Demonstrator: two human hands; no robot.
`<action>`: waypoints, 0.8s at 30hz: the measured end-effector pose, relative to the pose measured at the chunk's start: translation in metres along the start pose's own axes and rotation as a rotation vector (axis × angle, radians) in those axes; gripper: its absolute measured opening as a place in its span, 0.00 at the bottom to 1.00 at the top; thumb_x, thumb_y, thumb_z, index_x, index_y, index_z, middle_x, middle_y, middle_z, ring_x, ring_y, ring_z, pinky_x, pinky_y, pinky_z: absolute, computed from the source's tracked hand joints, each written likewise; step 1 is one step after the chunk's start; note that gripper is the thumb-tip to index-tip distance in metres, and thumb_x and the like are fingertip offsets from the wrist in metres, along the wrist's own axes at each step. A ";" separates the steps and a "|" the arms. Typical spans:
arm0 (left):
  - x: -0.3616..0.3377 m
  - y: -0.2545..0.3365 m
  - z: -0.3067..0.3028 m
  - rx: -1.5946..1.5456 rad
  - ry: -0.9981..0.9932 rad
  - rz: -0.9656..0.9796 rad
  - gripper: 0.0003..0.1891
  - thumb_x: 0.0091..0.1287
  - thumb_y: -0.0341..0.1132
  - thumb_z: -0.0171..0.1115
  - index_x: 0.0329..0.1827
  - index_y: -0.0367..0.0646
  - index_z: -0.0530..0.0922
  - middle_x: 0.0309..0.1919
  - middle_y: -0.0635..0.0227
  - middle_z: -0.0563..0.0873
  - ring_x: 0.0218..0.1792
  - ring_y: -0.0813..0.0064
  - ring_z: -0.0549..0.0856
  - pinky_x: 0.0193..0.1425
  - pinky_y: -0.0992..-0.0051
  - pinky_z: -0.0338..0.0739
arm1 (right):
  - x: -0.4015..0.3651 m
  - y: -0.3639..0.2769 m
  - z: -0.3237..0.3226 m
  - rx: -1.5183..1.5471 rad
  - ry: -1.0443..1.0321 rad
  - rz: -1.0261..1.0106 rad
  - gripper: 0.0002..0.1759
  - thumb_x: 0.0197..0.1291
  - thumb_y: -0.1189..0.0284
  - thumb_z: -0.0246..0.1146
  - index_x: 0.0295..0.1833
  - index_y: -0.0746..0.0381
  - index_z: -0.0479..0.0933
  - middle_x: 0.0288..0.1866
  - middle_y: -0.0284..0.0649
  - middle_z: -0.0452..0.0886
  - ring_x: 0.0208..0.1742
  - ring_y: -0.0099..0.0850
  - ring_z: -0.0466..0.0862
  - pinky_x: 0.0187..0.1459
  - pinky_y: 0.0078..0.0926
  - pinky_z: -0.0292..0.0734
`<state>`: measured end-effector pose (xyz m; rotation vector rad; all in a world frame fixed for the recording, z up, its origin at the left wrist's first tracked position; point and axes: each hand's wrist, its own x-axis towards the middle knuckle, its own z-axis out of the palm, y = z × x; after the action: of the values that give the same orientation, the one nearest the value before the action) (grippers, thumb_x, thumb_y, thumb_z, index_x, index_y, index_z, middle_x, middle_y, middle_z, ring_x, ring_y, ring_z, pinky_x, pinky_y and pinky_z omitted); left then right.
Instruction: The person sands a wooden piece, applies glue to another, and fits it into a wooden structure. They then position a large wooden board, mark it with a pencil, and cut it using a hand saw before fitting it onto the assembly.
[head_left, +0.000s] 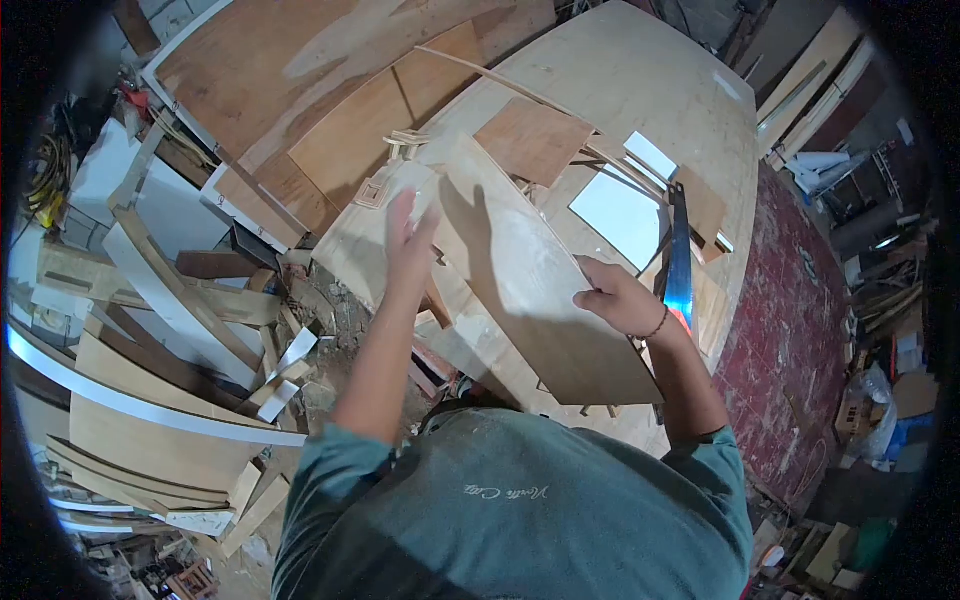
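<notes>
A rectangular plywood panel slants across the front of the worktable. My right hand grips its right long edge, thumb on the upper face and fingers curled over the side. On the left, my left hand is raised beside the panel's other long edge, fingers extended and slightly blurred, with nothing in it. Its shadow falls on the panel. Just right of my right hand lies a handsaw with a bluish blade.
The large pale worktable carries a brown plywood piece, white sheets, wood strips and a small stack of wooden pieces. Big boards lean at the back left. Curved wooden parts crowd the left; reddish floor lies right.
</notes>
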<state>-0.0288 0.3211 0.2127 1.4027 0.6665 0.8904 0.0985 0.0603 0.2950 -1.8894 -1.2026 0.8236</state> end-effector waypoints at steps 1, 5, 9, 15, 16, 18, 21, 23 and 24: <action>0.022 -0.009 0.022 0.207 0.005 0.234 0.31 0.61 0.43 0.64 0.61 0.33 0.66 0.53 0.57 0.76 0.55 0.70 0.74 0.60 0.72 0.66 | -0.009 -0.004 -0.001 -0.016 0.002 -0.023 0.17 0.52 0.77 0.60 0.49 0.68 0.70 0.33 0.50 0.73 0.34 0.33 0.75 0.40 0.29 0.71; 0.057 0.004 0.074 0.164 -0.393 0.165 0.31 0.56 0.48 0.69 0.51 0.32 0.69 0.31 0.64 0.78 0.32 0.74 0.78 0.37 0.73 0.73 | -0.046 0.005 -0.014 0.002 0.055 -0.053 0.18 0.53 0.77 0.60 0.51 0.68 0.71 0.33 0.46 0.74 0.35 0.31 0.74 0.40 0.27 0.71; 0.046 0.007 0.118 0.187 -0.536 0.031 0.25 0.55 0.50 0.71 0.36 0.37 0.70 0.19 0.71 0.74 0.18 0.79 0.73 0.20 0.77 0.68 | -0.096 0.019 -0.035 0.349 0.112 0.069 0.24 0.51 0.77 0.60 0.57 0.66 0.71 0.40 0.38 0.78 0.40 0.26 0.75 0.44 0.24 0.71; 0.041 -0.040 0.147 -0.142 -0.491 -0.224 0.23 0.59 0.50 0.67 0.40 0.38 0.72 0.28 0.70 0.76 0.30 0.79 0.76 0.33 0.76 0.72 | -0.224 0.084 -0.064 0.910 0.360 -0.135 0.41 0.59 0.43 0.49 0.66 0.67 0.65 0.62 0.51 0.70 0.62 0.39 0.71 0.61 0.38 0.64; 0.043 -0.053 0.147 -0.229 -0.450 -0.292 0.24 0.60 0.51 0.66 0.44 0.37 0.72 0.34 0.68 0.79 0.37 0.77 0.78 0.40 0.74 0.74 | -0.251 0.113 -0.060 1.015 0.546 -0.124 0.46 0.59 0.38 0.46 0.67 0.67 0.62 0.64 0.52 0.68 0.65 0.40 0.68 0.63 0.42 0.62; 0.042 -0.071 0.149 -0.328 -0.468 -0.326 0.31 0.59 0.52 0.66 0.55 0.35 0.70 0.48 0.65 0.78 0.50 0.73 0.76 0.53 0.71 0.72 | -0.268 0.113 -0.058 0.993 0.393 -0.280 0.47 0.59 0.37 0.44 0.69 0.67 0.59 0.67 0.52 0.65 0.66 0.41 0.66 0.64 0.46 0.61; 0.035 -0.095 0.151 -0.370 -0.385 -0.603 0.36 0.59 0.53 0.65 0.61 0.35 0.66 0.56 0.61 0.75 0.57 0.69 0.74 0.60 0.68 0.70 | -0.265 0.087 -0.026 0.998 0.333 -0.470 0.47 0.58 0.39 0.49 0.70 0.65 0.56 0.70 0.50 0.60 0.68 0.43 0.63 0.66 0.50 0.58; 0.043 -0.146 0.152 -0.457 -0.442 -0.615 0.30 0.64 0.55 0.57 0.62 0.42 0.68 0.57 0.62 0.77 0.58 0.63 0.76 0.63 0.61 0.68 | -0.257 0.089 0.004 1.065 0.596 -0.327 0.46 0.55 0.45 0.59 0.70 0.62 0.55 0.72 0.45 0.57 0.69 0.44 0.61 0.66 0.51 0.57; 0.036 -0.146 0.152 -0.461 -0.435 -0.617 0.30 0.64 0.55 0.57 0.62 0.42 0.68 0.57 0.62 0.77 0.58 0.63 0.76 0.63 0.61 0.68 | -0.251 0.112 0.020 1.084 0.755 -0.138 0.46 0.53 0.48 0.62 0.71 0.61 0.55 0.73 0.42 0.55 0.70 0.43 0.61 0.66 0.51 0.57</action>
<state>0.1364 0.2764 0.0849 0.8510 0.4726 0.2088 0.0433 -0.1999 0.2219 -1.0051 -0.2645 0.4367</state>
